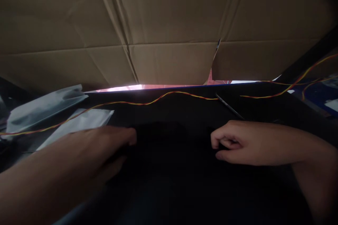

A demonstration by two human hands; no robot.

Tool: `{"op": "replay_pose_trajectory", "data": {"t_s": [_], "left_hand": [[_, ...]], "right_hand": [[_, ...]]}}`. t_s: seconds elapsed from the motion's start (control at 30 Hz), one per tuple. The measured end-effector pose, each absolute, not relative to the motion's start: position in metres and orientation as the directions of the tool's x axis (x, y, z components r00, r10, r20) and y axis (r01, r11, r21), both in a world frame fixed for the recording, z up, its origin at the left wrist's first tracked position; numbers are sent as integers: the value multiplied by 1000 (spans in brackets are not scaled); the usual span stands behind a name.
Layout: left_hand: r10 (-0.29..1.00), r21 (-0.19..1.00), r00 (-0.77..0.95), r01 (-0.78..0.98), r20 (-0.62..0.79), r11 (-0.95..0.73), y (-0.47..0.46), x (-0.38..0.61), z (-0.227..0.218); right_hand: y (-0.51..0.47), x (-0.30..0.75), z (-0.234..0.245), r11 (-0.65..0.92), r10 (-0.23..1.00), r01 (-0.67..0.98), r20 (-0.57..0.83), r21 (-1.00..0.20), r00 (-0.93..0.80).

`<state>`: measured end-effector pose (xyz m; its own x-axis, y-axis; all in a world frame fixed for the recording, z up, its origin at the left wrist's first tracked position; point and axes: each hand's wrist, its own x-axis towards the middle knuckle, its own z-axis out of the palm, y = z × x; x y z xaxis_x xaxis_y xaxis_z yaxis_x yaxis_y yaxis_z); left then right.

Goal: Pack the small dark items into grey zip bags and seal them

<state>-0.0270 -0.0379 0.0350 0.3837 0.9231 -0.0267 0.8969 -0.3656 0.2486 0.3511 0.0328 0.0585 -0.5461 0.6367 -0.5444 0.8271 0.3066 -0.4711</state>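
Note:
Low on the left is my left hand (105,147), its fingers bent and the thumb apart from them. It is blurred, and I see nothing held in it. A white plastic packet (87,119) lies just behind that hand. Opposite, my right hand (229,144) is loosely curled, with a dark gap between fingertips and thumb and no visible object in it. Just beyond it rests a black phone-like slab (237,103) with a pale edge. Both hands are over a black surface (163,112); the space between them is too dark to make out.
A creased cardboard sheet (171,14) fills the upper view behind the black surface. A twisted red-and-yellow wire (142,103) runs across, passing near the slab. Another plastic packet (47,107) lies at far left. Something blue (317,95) is at right.

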Motion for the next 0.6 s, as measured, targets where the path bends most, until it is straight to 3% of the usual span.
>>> {"op": "replay_pose_trajectory", "data": {"t_s": [0.13,0.23,0.3,0.5,0.6], "left_hand": [[896,89,443,894,-32,-439,-17,-11,48],[826,151,562,814,33,-560,-12,12,48],[796,200,604,777,32,-597,-9,21,45],[784,371,567,805,-254,-462,-5,6,39],[800,322,544,827,-251,-461,-4,8,44]], "right_hand": [[35,351,54,316,742,838,-434,-446,-511],[36,351,52,314,842,851,-290,-420,-454],[35,352,52,310,852,853,-276,-420,-445],[29,344,49,349,795,847,-352,-401,-494],[28,336,44,420,785,817,-294,-396,-546]]}}
